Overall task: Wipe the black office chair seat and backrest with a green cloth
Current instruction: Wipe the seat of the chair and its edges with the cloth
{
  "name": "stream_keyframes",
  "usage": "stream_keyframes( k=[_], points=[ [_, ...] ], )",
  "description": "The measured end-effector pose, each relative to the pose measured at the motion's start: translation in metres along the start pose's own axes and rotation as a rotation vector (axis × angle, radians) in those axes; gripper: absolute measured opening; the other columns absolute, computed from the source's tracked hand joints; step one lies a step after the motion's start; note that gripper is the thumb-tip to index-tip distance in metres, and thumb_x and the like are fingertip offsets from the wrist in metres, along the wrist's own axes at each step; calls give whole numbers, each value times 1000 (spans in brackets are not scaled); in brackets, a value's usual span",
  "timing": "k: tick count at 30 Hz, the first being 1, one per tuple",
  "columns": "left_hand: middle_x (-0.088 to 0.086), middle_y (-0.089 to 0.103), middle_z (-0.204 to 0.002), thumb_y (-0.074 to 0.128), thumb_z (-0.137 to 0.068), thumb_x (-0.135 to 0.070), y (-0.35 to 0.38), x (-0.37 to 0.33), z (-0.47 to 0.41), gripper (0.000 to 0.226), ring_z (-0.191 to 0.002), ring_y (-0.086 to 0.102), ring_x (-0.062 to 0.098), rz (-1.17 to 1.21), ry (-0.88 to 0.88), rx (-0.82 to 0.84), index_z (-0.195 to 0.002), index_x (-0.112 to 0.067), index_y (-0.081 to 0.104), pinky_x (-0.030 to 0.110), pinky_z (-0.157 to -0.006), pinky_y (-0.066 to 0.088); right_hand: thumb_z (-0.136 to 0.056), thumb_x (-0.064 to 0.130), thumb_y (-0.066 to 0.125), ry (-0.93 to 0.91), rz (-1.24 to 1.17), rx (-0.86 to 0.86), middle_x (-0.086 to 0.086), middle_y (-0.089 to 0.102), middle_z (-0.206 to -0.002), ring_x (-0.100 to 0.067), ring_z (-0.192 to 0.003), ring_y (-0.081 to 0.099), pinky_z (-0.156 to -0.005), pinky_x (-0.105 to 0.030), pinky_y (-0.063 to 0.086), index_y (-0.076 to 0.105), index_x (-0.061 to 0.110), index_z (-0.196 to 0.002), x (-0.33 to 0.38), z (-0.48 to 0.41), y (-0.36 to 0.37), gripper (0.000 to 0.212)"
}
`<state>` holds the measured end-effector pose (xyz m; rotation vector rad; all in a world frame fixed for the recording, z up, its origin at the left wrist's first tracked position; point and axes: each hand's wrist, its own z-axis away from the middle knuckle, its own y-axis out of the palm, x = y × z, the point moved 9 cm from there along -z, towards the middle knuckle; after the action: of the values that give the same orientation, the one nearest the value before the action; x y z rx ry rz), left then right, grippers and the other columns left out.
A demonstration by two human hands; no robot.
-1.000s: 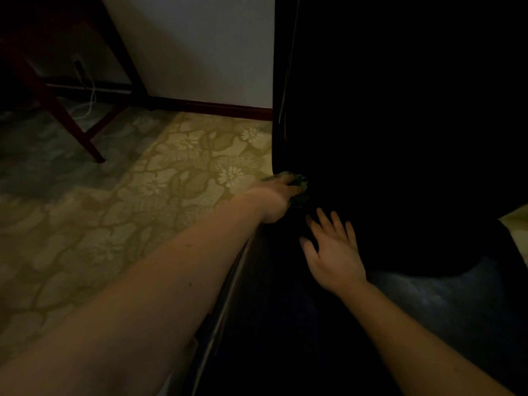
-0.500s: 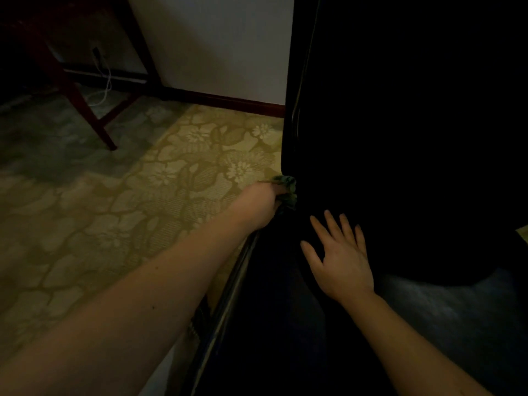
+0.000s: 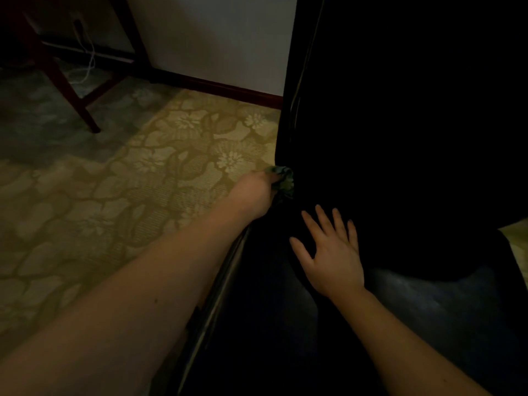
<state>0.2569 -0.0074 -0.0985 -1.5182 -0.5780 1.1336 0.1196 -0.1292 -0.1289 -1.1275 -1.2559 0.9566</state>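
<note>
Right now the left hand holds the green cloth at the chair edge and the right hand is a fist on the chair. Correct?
No: the head view shows the right hand open, fingers spread, on the chair. The left hand does hold the cloth at its edge.

The picture is very dim and a little soft. Beyond the fingers (image 3: pixel 328 224) of the right hand (image 3: pixel 333 261), the backrest (image 3: pixel 400 110) is almost pure black, without detail. Weak light reaches the carpet (image 3: pixel 171 155) left of them. The corners darken.
</note>
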Motion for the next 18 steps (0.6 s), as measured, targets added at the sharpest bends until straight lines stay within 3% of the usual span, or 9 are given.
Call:
stream_keyframes(
  k=[5,11,15,18],
  points=[
    [15,60,-134,46,-102,-14,3,2,14,42,-119,57,32,-25,-33,9,-144,-15,49,39,-101,46,-96,62,18,-115,74,-31,2,25,-161,-24,-151,11,-121,-52,5,33,34,-151,16,5,-3,63],
    [12,63,-130,48,-100,-16,-4,-2,-2,41,-116,60,31,25,-11,-3,-140,-14,54,36,-97,48,-101,52,22,-315,56,18,1,39,-155,-26,-147,26,-119,-45,12,41,32,-147,40,14,2,54],
    [11,63,-130,47,-101,-18,-2,-2,-3,41,-115,61,30,101,-33,-10,-142,-18,52,38,-97,50,-100,55,23,-305,29,27,3,39,-155,-25,-148,25,-119,-47,14,43,34,-146,37,11,3,55],
    [8,65,-129,49,-101,-19,-1,6,13,39,-112,63,29,121,-41,-55,-139,-20,55,32,-92,48,-98,59,23,-300,14,35,5,37,-156,-23,-148,23,-120,-45,12,45,35,-145,35,10,5,57]
  ],
)
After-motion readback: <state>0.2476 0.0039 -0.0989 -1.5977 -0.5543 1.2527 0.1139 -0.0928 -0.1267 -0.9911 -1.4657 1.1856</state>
